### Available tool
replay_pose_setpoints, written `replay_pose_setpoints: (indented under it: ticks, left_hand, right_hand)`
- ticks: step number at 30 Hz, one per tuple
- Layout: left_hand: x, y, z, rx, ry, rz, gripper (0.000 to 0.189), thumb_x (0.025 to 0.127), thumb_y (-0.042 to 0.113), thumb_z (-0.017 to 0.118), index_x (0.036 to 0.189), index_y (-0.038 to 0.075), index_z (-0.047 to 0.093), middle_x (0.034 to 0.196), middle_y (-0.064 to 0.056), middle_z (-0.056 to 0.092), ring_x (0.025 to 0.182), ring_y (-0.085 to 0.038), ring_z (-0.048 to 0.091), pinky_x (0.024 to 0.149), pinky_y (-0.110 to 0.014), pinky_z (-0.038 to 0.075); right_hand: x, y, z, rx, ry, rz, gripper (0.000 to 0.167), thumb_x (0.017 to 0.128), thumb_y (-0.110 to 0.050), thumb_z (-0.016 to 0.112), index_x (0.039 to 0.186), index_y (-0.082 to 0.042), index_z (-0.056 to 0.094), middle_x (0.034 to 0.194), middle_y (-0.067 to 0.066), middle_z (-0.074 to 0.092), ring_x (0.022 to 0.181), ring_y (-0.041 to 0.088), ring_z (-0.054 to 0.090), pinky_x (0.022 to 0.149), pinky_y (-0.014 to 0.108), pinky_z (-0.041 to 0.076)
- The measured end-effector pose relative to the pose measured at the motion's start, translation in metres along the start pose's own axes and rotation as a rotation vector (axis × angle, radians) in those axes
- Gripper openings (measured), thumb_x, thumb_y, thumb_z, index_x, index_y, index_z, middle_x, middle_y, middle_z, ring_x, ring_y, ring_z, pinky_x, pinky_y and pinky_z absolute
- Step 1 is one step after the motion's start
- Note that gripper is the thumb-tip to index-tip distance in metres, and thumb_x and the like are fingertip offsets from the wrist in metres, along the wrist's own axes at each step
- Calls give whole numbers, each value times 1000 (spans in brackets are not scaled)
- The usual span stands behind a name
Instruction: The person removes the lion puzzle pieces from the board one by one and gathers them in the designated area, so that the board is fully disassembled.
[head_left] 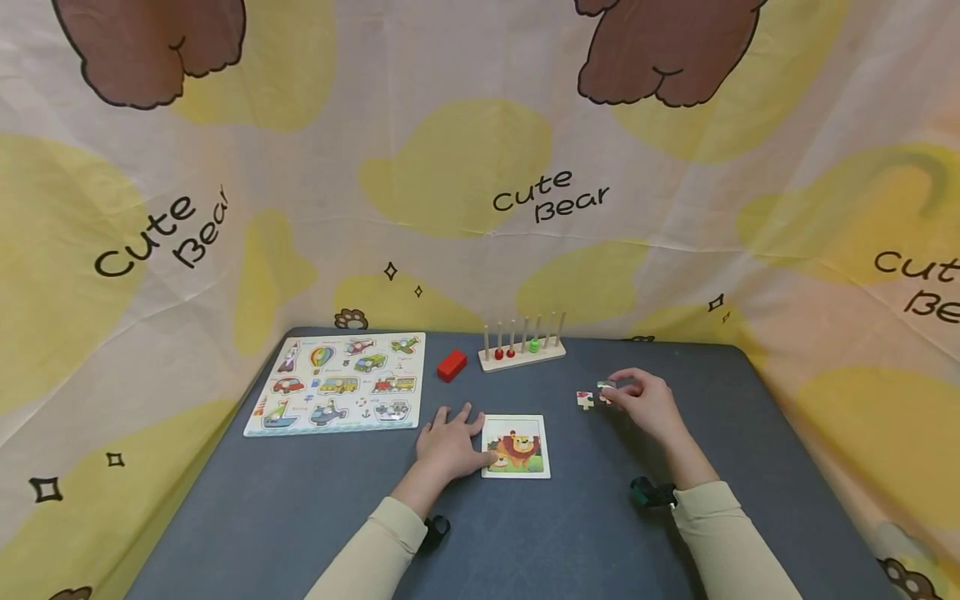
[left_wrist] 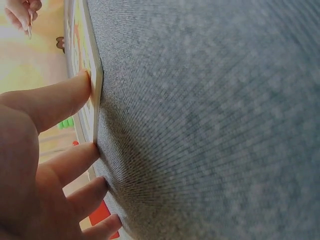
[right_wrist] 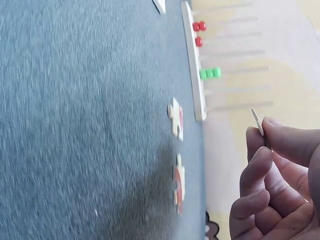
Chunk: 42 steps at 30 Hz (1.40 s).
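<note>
My right hand [head_left: 645, 407] pinches a small jigsaw piece [right_wrist: 258, 122] between thumb and fingertips, raised off the table. Below it, two other jigsaw pieces lie on the table: one [right_wrist: 176, 119] with a red patch and a second [right_wrist: 179, 185] close to it. My left hand [head_left: 448, 450] is spread at the left side of a square lion picture puzzle [head_left: 517, 446] with a white frame. Its thumb [left_wrist: 65, 100] rests on the puzzle's edge, while the other fingers are splayed, with their tips at the table. The held piece's picture cannot be made out.
A vehicle picture board [head_left: 337, 383] lies at the back left. Beside it are a red block [head_left: 452, 365] and a wooden peg stand [head_left: 522, 358] with red and green beads. A patterned cloth [head_left: 450, 183] hangs behind the grey table [head_left: 585, 542].
</note>
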<state>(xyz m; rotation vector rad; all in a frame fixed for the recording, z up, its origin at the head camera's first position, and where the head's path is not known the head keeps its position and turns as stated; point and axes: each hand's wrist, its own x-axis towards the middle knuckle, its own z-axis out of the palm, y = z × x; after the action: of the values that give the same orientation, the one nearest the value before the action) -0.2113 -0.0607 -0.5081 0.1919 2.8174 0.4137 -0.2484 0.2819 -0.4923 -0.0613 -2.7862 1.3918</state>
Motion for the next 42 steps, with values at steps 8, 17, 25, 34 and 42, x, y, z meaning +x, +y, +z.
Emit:
replay_pose_setpoints:
  ticks: [8,17,25,34,42]
  left_hand:
    - [0,0,0,0,0,-2,79,82,61,72,150,28,50,163,-2,36,152,-39,23,117,-61,28]
    - [1,-1,2,-5,5,4,79,83,61,72,151,28,50,163,-2,36,152,-40,23,117,-62,28]
    - [1,0,2,-7,6,5,78,83,60,72,150,28,50,163,-3,37,151,-41,23,117,-62,28]
    - [0,0,3,-29,0,8,79,82,61,73,150,27,50,163,-4,37,152,-41,22,118,-64,26]
    - [1,-2,2,-32,6,11,79,83,60,73,150,27,50,163,-5,37,152,-42,22,118,-64,26]
  right_hand:
    - [4,10,-15,-29,4,10,34,95,-28,72,121,-6,65,89,20,74,79,33,64,59,31,45]
    - [7,23,-27,-47,11,25,37,96,-33,71,121,-6,65,87,20,73,73,26,62,57,31,44]
    - [11,33,-33,-71,15,62,37,95,-32,72,121,-5,66,86,12,75,72,18,63,61,31,45]
    - [11,44,-36,-92,17,76,37,95,-28,72,121,-3,66,86,9,75,73,18,64,61,30,47]
    - [13,53,-36,-120,8,113,37,96,-27,70,121,-1,67,79,6,74,67,15,63,60,30,46]
